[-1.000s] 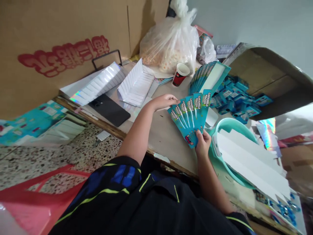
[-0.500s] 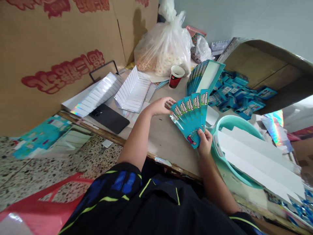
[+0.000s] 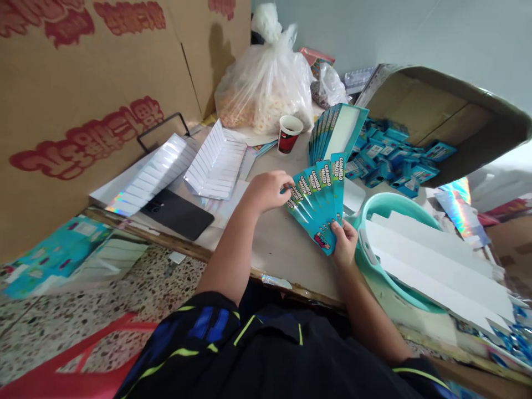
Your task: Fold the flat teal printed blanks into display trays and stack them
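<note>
My right hand [image 3: 346,241] is closed on the lower ends of several teal printed cardboard strips [image 3: 312,202], lettered "CARAMELO MACIZO" and spread in a fan. The thumb presses on their front. My left hand [image 3: 269,191] is at the fan's upper left edge, its fingers curled in, with a bit of teal showing between them. It seems to pinch an outer strip, though the contact is partly hidden. Just beyond the fan stands another stack of teal printed cardboard [image 3: 341,130], with a white inner side showing.
A red paper cup [image 3: 288,138] and a tied plastic bag [image 3: 266,83] stand behind. A phone [image 3: 178,213] lies left, near folded white card [image 3: 218,160]. At right, a turquoise basin [image 3: 361,235] bears white cardboard [image 3: 432,260]; small teal boxes [image 3: 390,152] spill from a carton [image 3: 449,100].
My left hand's fingers have curled in more at the fan's left edge. The leftmost strips sit closer together. The whole view has shifted slightly.
</note>
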{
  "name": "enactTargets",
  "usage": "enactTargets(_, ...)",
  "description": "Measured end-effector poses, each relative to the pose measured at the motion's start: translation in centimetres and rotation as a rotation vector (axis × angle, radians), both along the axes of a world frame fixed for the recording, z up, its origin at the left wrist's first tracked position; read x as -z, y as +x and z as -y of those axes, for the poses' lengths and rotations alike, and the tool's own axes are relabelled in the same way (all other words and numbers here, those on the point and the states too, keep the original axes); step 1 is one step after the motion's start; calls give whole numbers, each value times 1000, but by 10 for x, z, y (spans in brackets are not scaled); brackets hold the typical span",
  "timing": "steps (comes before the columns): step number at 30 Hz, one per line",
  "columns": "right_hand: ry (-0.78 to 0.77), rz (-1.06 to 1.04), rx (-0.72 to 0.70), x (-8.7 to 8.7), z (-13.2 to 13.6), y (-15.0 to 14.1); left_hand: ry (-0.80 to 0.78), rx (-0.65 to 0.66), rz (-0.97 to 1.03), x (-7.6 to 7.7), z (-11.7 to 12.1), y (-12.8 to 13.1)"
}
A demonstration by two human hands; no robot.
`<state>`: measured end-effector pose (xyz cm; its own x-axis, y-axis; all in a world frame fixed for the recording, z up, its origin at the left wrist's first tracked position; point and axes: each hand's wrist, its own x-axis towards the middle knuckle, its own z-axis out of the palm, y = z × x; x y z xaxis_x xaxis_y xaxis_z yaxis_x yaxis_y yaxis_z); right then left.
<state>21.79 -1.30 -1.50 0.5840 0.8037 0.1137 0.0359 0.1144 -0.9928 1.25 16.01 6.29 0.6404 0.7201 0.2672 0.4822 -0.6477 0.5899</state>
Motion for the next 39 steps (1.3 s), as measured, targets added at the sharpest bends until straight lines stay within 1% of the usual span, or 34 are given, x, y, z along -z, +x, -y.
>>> enactTargets(4, 9, 14, 41, -3, -3, -4, 66, -78, -169, -3, 13, 10)
enactTargets(8, 4, 19, 51, -4, -4, -5, 114, -142, -324, -7, 34, 24)
enactTargets(10, 4, 20, 54, -4, -4, -4, 143, -181, -373, -7, 47, 34)
enactTargets(13, -7, 12, 56, -3, -4, -4, 180, -225, -396, -4, 63, 47)
enactTargets(16, -29, -22, 66, -1, -4, -5, 204, -241, -387, 1, 69, 54)
enactTargets(19, -27, -47, 70, 1, -4, -5, 189, -225, -367, 2, 66, 52)
enactTargets(22, -24, -29, 60, 1, -3, -5, 144, -211, -340, 3, 61, 49)
enactTargets(24, -27, -4, 57, -1, -3, -5, 105, -228, -286, 4, 58, 49)
enactTargets(26, -27, 15, 55, -3, -3, -6, 92, -254, -181, 6, 55, 49)
enactTargets(29, -23, 32, 51, -6, -3, -8, 185, -236, 6, 7, 54, 49)
enactTargets(32, -7, 83, 23, -8, -1, -12, 285, -238, 102, 6, 55, 49)
enactTargets(34, 12, 153, -3, -8, 0, -15, 290, -266, 105, 7, 58, 51)
enactTargets(36, 30, 224, -18, -7, 0, -16, 265, -270, 63, 10, 60, 54)
enactTargets(39, 27, 208, -12, -6, 0, -16, 229, -227, -23, 17, 65, 61)
